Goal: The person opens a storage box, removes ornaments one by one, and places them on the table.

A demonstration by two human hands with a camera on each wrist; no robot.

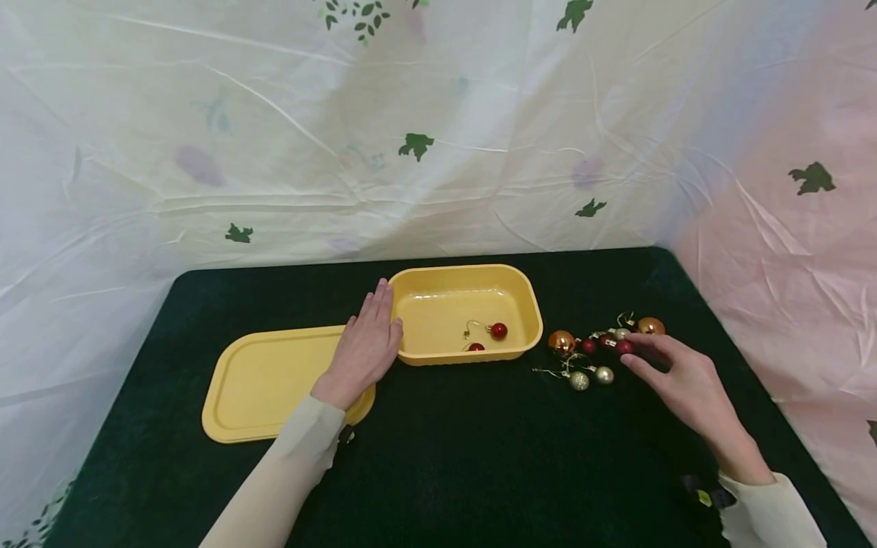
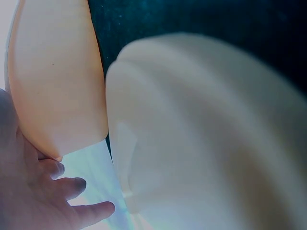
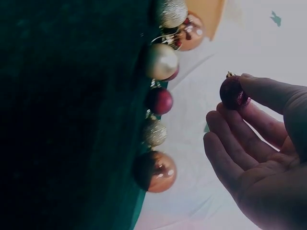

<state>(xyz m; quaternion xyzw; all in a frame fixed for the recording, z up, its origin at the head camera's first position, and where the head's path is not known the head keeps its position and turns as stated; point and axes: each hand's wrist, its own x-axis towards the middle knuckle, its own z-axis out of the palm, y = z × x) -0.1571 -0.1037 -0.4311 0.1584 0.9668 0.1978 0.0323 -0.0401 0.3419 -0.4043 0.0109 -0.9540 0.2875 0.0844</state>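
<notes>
Left hand (image 1: 366,346) lies flat, fingers straight and together, palm down over the right end of the yellow lid (image 1: 263,384), fingertips against the left wall of the yellow tub (image 1: 527,304). The left wrist view shows only the sleeve, the tub's side and the fingers, blurred.

The tub sits near the middle of the table (image 1: 479,457), toward its back edge; the lid lies flat just left of it, touching or nearly so. Inside the tub, at its front right, two small red baubles (image 1: 498,330) with wire hooks.

Right hand (image 1: 688,384) is over the right part of the table, at the cluster of baubles (image 1: 596,350) just right of the tub. Its thumb and forefinger pinch a glittery dark red bauble (image 3: 233,92); the other fingers are relaxed and apart. In the right wrist view this bauble is clear of the cloth.

The cluster holds two copper balls, several gold or silver ones and dark red ones, lying close together with their hooks tangled.

A pale sheet with green leaf prints hangs behind and to the sides.
</notes>
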